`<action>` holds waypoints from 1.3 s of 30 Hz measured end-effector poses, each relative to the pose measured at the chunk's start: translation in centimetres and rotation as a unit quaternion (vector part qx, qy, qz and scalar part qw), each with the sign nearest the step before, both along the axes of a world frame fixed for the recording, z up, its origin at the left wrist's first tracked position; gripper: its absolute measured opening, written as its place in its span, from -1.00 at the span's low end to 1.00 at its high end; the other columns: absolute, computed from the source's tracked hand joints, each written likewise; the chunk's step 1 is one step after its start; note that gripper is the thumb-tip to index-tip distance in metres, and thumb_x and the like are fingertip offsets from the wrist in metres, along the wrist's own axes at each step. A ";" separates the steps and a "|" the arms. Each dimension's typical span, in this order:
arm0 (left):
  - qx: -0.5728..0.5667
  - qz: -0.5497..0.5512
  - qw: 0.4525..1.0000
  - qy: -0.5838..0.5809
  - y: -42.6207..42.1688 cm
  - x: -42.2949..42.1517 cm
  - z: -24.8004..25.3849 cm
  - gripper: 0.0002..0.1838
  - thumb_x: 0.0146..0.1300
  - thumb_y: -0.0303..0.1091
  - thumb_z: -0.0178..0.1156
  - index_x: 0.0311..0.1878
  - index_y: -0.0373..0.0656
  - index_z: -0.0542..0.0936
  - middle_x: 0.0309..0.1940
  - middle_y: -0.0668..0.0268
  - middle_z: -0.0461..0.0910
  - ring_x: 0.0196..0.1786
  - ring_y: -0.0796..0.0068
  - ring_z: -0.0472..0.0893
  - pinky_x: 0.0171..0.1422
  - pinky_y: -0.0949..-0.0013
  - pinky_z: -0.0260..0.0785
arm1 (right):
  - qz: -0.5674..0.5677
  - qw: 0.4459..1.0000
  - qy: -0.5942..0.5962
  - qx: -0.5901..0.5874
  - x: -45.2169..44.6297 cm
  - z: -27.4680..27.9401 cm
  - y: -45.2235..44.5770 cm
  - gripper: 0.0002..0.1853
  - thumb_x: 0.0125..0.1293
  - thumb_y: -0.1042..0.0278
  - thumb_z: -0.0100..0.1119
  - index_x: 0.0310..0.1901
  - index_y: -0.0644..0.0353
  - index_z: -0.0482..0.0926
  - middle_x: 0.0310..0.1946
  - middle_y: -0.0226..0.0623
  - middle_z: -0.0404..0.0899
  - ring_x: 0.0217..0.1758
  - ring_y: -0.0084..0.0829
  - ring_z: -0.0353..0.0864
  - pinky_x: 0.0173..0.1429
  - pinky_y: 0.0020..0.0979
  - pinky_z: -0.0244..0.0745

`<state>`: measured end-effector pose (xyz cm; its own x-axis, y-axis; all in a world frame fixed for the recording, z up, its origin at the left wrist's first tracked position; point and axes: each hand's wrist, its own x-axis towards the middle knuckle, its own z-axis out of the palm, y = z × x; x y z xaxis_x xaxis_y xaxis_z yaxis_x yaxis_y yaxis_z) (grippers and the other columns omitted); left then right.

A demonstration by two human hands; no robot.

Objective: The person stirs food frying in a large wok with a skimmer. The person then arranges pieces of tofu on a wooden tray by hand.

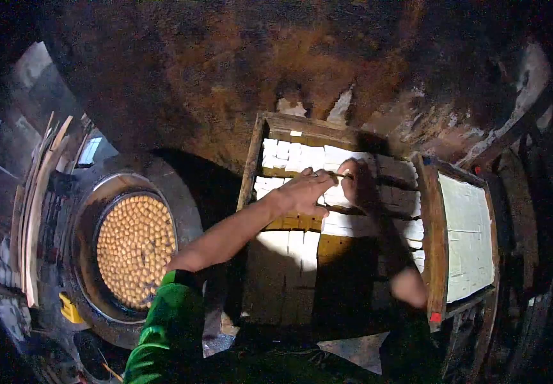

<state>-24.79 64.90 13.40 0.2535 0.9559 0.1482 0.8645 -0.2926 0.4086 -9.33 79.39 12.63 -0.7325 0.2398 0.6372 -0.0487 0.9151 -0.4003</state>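
A wooden tray holds rows of white blocks, some cut into small pieces. Over the middle rows my left hand reaches in from the left, thumb apart from the other fingers, on or just above the blocks. My right hand, partly in shadow, is beside its fingertips, with the fingers bent together. A thin dark item shows between the two hands; what it is, I cannot make out. Bare brown strips of the tray's base show between the rows.
At the left, a large round pan holds many golden-brown pieces. A yellow object lies near it. Long wooden sticks stand farther left. Another wooden frame with a white slab is at the right. A stained wall rises behind.
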 end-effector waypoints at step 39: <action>0.154 0.047 0.987 0.014 -3.8 -1.1 3.0 -0.71 0.30 -0.25 0.04 -0.06 -0.23 0.56 0.00 0.11 0.54 -0.04 0.06 0.58 0.08 0.06 0.46 | -0.075 0.991 -0.109 -0.013 3.6 -3.1 -7.9 -0.80 0.00 0.50 0.10 -0.33 0.20 0.67 -0.39 -0.13 0.62 -0.21 -0.10 0.54 0.05 -0.12 0.39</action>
<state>-25.92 61.08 16.40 0.1735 0.8866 0.4288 0.9040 -0.3161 0.2879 -5.69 71.44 9.48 -0.8067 0.3716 0.4595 0.1782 0.8943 -0.4104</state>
